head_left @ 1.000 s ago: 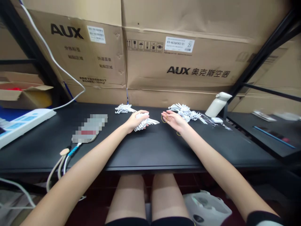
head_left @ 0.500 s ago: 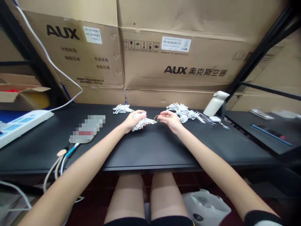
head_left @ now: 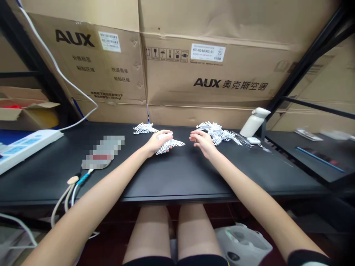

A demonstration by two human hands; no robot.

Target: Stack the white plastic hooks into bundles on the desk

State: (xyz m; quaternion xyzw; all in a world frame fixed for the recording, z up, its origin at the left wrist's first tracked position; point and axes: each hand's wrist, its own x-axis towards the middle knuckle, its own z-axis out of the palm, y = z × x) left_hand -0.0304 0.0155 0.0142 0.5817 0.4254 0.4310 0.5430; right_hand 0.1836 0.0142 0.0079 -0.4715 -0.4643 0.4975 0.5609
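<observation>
My left hand (head_left: 159, 143) is closed around a bundle of white wire hooks (head_left: 163, 148). The hooks' thin straight ends stick out to the right, past my fingers. A short gap to the right of those ends, my right hand (head_left: 203, 141) hovers with its fingers curled together. What lies between these fingertips, if anything, is too small to make out. Behind my left hand lies another bunch of white hooks (head_left: 144, 128). A larger heap of white hooks (head_left: 213, 130) rests just behind my right hand.
Cardboard boxes (head_left: 172, 85) wall off the back of the black table (head_left: 177, 177). On the right stand a white bottle (head_left: 252, 125) and a small white case (head_left: 253, 140). To the left lie a blurred-out flat object (head_left: 104, 151), cables (head_left: 66, 194) and a power strip (head_left: 33, 146).
A thin yellow band ran from the hook ends to my right fingers; it no longer shows there. My right hand has shifted slightly right. My left hand keeps its place.
</observation>
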